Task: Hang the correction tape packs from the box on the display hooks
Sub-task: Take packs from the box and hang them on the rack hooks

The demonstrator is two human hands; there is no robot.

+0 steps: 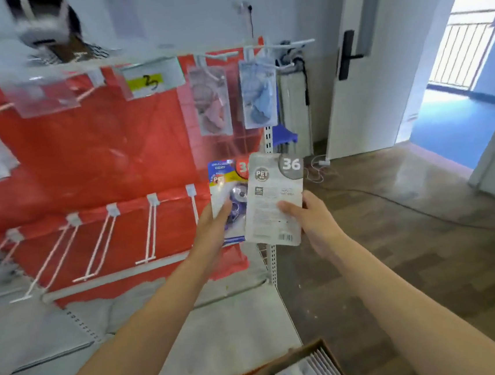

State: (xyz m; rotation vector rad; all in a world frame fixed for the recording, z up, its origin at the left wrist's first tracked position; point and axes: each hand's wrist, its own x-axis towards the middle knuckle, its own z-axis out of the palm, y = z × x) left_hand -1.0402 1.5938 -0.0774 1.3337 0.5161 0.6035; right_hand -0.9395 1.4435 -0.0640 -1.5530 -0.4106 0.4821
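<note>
Cardboard box (pixel 291 372) at bottom edge, open, holding upright white packs (pixel 312 370) in a row. Red-backed display rack (pixel 86 160) ahead; lower row of white display hooks (pixel 150 230) bare, projecting toward viewer. Upper row carries two hung clear packets (pixel 234 98) and a yellow price tag (pixel 145 83). White door (pixel 349 65) with black handle to the right; wooden floor (pixel 396 233). Left hand (pixel 213 224) grips a correction tape pack (pixel 226 201), printed front showing, blue and yellow, dispenser visible. Right hand (pixel 306 215) pinches a second pack (pixel 274 199), grey back outward, "36" and barcode legible. Both packs held upright, overlapping, in front of the rack's right edge
</note>
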